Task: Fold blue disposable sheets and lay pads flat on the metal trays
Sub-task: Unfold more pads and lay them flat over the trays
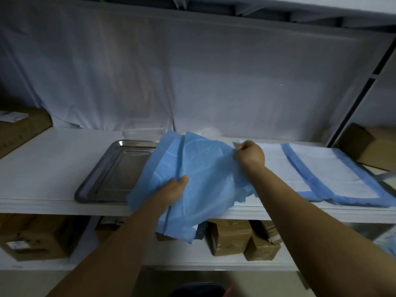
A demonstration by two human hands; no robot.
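A blue sheet (203,172) is held up over the front of a white shelf (53,163), gathered loosely between both hands. Its left part is draped across the right end of a metal tray (122,168), and its lower edge hangs past the shelf's front in front of the cardboard boxes (227,236) stored below. The sheet's upper right edge is pinched by the right hand (249,154), whose fingers (240,150) are curled tight on the material. The middle of the sheet is gripped by the left hand (174,189), with the thumb laid on top. The other fingers are hidden under the fabric, so how they lie cannot be told. Just to the right, a white pad (330,168) with a blue border is spread flat on the shelf. Whether a second tray lies beneath it cannot be made out with certainty. A white cloth (192,71) is hung behind as a backdrop. The sheet is judged to be very light, thin and limp: creases and soft billows are seen across it, and no shape is kept where it is unsupported. It is likely to slide on the polished tray and to tear if pulled hard. It is therefore best taken by two corners or along one edge, pinched lightly and drawn taut between the hands, so that a fold can be set straight. The fold itself is judged to be barely begun, as the edges are not yet aligned.
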